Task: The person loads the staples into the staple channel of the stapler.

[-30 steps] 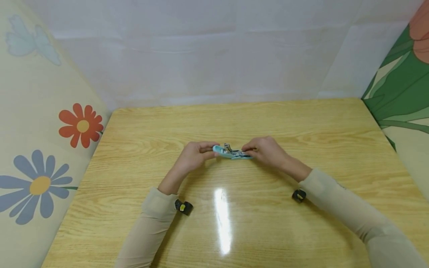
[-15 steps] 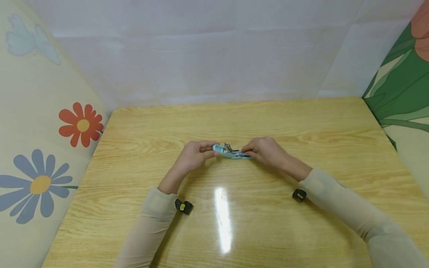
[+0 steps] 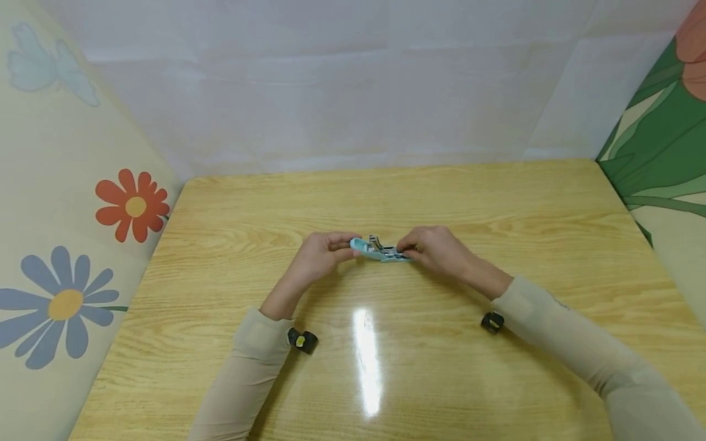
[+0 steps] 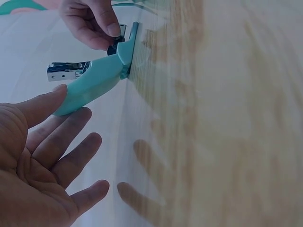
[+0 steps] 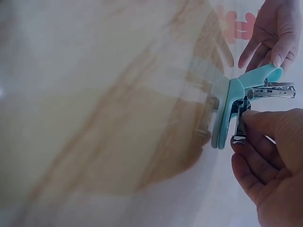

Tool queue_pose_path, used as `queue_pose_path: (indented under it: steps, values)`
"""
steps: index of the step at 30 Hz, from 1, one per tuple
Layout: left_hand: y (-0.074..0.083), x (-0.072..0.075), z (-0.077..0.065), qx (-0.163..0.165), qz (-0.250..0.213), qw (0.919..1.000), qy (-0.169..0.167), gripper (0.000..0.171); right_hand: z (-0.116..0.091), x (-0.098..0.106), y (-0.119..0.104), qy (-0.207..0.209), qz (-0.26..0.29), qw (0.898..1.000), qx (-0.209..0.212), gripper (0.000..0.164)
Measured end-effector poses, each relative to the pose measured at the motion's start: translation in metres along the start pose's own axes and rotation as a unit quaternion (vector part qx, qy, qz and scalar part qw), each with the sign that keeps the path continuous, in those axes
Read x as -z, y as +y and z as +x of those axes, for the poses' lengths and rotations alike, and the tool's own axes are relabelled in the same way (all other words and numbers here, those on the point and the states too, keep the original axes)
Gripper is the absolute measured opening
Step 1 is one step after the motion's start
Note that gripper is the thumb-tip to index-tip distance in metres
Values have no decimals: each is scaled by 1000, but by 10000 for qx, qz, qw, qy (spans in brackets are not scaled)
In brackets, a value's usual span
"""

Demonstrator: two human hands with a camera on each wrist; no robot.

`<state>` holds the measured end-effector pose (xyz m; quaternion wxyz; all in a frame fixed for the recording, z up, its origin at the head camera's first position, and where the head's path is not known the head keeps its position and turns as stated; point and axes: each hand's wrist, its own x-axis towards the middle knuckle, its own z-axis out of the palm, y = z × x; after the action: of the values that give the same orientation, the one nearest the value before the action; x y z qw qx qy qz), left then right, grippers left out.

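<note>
A mint-green stapler is spread wide, its lid tilted up to the left and its base lying low on the table. Inside, a metal arm sticks up beside the lid. My left hand pinches the tip of the lid between thumb and forefinger, the other fingers spread loosely, as the left wrist view shows. With thumb and fingertips my right hand pinches the dark and silver metal channel above the base. The fingertips partly cover that channel, and I cannot tell whether staples lie in it.
The wood-grain table stretches around both hands, with a bright light reflection on its near part. A white sheet hangs behind it. Panels painted with flowers stand at both sides. Small black cameras sit at the wrists.
My right fingers have shifted very slightly to the left along the stapler's channel. My left hand and the lid have stayed in place.
</note>
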<state>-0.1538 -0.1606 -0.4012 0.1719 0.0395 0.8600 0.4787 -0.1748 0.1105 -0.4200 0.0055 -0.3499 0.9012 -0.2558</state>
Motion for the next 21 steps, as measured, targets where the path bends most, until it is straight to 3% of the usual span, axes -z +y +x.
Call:
queue_pose_path:
  steps: [21]
  values:
    - [-1,-2,1,-27,12,10000,5,37,-4,0,4,85,177,9995,-230,10]
